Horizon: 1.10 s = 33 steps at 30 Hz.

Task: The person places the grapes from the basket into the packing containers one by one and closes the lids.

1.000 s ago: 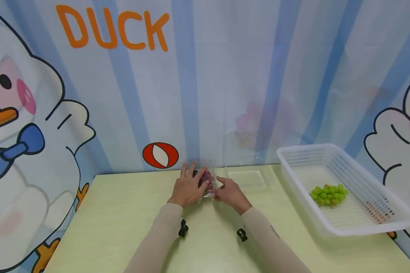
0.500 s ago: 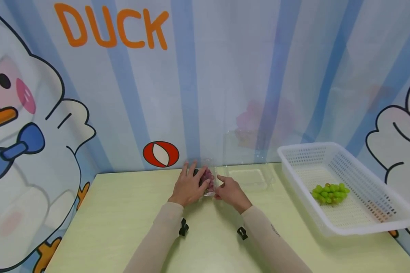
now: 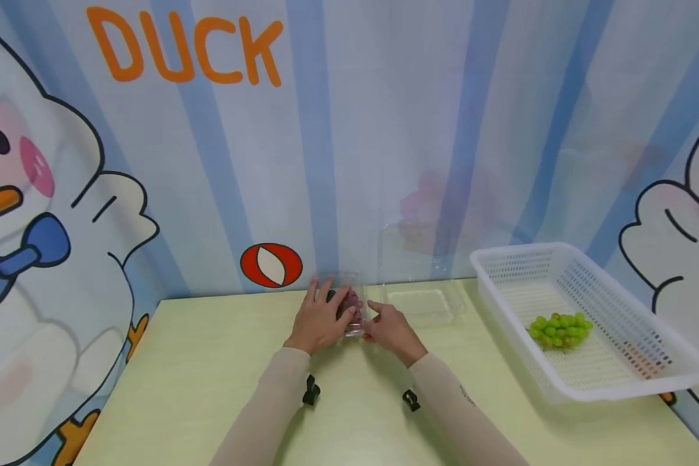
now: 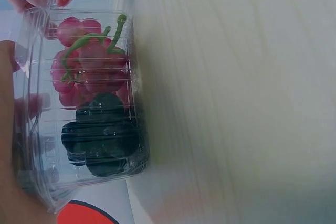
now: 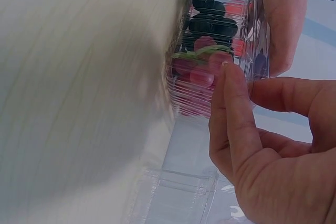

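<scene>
A clear plastic clamshell box (image 4: 94,98) stands on the table, its lid down. Through its walls I see pink-red grapes (image 4: 94,66) on a green stem and dark grapes (image 4: 105,135). My left hand (image 3: 320,317) lies over the lid with fingers spread. At the box's right front corner, my right hand (image 3: 391,330) pinches the rim between thumb and fingers (image 5: 239,108). To the right, a second clear box (image 3: 422,303) stands with its lid raised against the curtain.
A white perforated basket (image 3: 600,391) stands on the right of the table, with a bunch of green grapes (image 3: 561,330) in it. Behind the table (image 3: 210,362) hangs a striped curtain (image 3: 361,142) with duck drawings. A black wrist clip (image 3: 311,391) shows on the left sleeve.
Both hands stay at the box in nearly the same pose. The whole head view shifts very slightly; nothing is taken up or let go.
</scene>
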Available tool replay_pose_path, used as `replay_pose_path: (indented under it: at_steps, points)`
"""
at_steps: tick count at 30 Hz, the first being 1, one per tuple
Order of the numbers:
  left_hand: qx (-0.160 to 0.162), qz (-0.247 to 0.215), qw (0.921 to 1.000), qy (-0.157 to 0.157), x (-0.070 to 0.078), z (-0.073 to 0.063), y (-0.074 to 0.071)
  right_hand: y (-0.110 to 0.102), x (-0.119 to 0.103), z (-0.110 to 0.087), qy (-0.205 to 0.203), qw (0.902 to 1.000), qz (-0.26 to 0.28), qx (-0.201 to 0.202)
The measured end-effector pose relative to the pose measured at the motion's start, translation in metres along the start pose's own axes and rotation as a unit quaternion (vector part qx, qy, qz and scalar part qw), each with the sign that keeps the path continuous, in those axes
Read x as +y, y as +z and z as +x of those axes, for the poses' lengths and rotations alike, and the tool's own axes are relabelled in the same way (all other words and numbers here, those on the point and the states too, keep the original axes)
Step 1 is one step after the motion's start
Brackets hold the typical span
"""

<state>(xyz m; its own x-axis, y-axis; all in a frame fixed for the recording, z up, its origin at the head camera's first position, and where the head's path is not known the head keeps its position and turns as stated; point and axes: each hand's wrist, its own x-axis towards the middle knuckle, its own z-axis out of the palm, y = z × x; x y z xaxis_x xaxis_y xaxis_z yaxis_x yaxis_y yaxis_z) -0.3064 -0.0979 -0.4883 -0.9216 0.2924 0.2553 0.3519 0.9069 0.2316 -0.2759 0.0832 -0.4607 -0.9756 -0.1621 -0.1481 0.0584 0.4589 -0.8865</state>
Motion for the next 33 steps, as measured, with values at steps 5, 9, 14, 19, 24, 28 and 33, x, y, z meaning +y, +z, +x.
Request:
replay_pose_path:
  at_steps: [5, 9, 14, 19, 24, 28, 33]
  points:
    - [0.003, 0.002, 1.0000, -0.001, -0.0008, 0.0003, 0.0023, -0.0002, 0.0006, -0.0003, -0.002, 1.0000, -0.002, 0.002]
    - [0.003, 0.002, 1.0000, 0.000, -0.0010, -0.0001, 0.0025, 0.0005, 0.0011, 0.0001, -0.002, 1.0000, -0.004, 0.002]
    - [-0.001, 0.000, 1.0000, -0.001, 0.0008, -0.0010, 0.0000, 0.0007, 0.0005, 0.0001, -0.001, 1.0000, -0.006, 0.005]
    - [0.002, -0.007, 1.0000, -0.001, 0.0024, -0.0011, -0.0016, 0.0006, 0.0004, 0.0001, -0.001, 0.9999, -0.011, 0.005]
    - [-0.001, -0.005, 1.0000, -0.003, 0.0021, -0.0010, -0.0005, 0.0003, 0.0013, 0.0003, -0.001, 0.9998, -0.018, 0.005]
    - [-0.005, -0.005, 1.0000, -0.005, 0.0027, -0.0013, -0.0010, -0.0001, 0.0013, 0.0005, -0.002, 0.9998, -0.019, 0.004]
    - [-0.001, -0.006, 1.0000, -0.002, 0.0030, -0.0012, -0.0022, -0.0002, 0.0010, 0.0015, 0.000, 0.9998, -0.018, 0.003]
